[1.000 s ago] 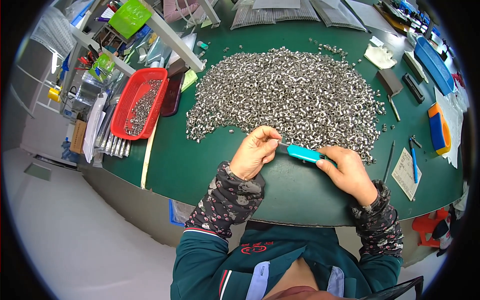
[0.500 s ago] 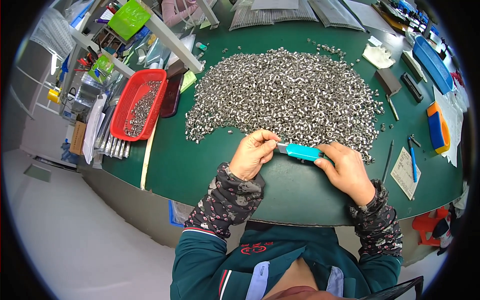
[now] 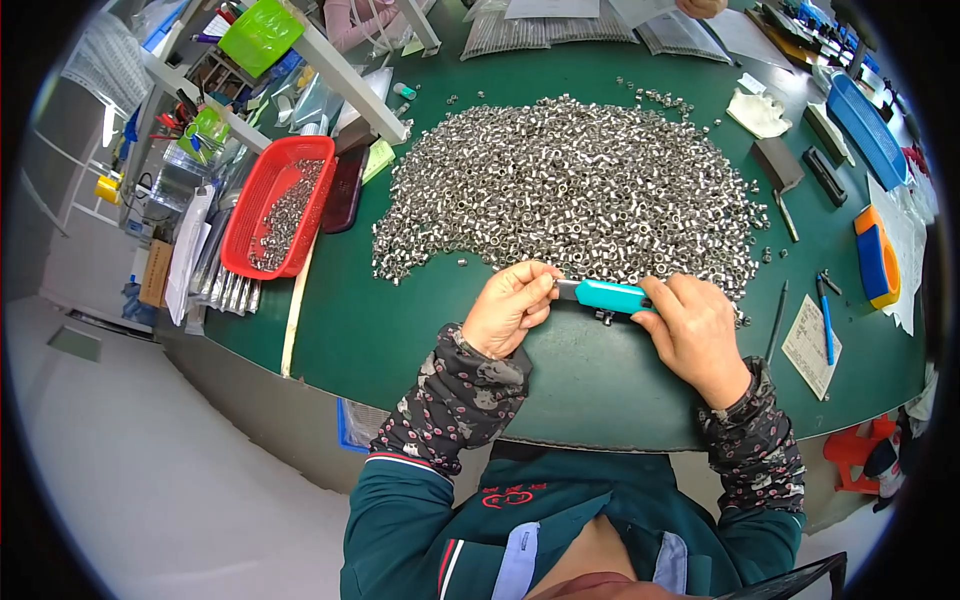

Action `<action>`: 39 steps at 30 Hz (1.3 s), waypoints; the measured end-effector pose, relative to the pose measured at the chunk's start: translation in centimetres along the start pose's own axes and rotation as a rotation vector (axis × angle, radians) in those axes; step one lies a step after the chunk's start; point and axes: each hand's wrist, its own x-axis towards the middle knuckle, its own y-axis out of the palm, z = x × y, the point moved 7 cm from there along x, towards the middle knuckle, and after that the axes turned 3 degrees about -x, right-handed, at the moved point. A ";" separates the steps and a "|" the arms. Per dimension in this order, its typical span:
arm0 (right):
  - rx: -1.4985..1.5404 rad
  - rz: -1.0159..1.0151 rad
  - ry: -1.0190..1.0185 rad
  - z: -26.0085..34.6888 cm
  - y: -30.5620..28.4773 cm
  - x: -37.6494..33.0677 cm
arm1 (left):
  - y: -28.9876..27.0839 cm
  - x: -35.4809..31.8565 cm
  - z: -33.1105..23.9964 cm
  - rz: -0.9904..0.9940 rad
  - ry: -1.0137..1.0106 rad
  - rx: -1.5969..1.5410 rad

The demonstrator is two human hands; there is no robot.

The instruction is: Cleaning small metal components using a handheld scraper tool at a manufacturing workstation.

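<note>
My right hand (image 3: 695,335) is closed round a teal utility knife (image 3: 612,296). Its grey blade end points left and meets the fingertips of my left hand (image 3: 512,308). Thumb and forefinger of that hand are pinched together; whatever they hold is too small and covered to make out. Just beyond both hands spreads a broad heap of small, shiny metal rings (image 3: 570,190). A few rings (image 3: 605,317) lie directly below the knife.
A red basket (image 3: 318,215) with more rings stands at the left. On the right are a blue-and-orange tape dispenser (image 3: 877,255), a blue pen (image 3: 826,320), a paper slip (image 3: 808,350) and a blue tray (image 3: 868,128). Another person's hand (image 3: 702,7) is at the far edge.
The knife has shifted slightly right and levelled a little, its blade end still at my left fingertips. Another person's hand with a sheet has appeared at the far side.
</note>
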 end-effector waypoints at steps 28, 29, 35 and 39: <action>-0.015 -0.144 0.007 -0.5 -2.1 0.0 | -0.2 -0.1 -1.9 0.006 0.061 -0.206; -0.006 -0.158 0.025 -0.6 -2.2 0.0 | -0.3 -0.1 -2.1 0.003 0.079 -0.114; 0.009 -0.182 0.050 -0.8 -2.4 -0.1 | 1.6 -0.7 -4.1 -0.239 0.489 1.109; 0.011 -0.173 0.049 -0.7 -2.4 -0.1 | 2.0 -0.6 -3.4 -0.279 0.482 1.367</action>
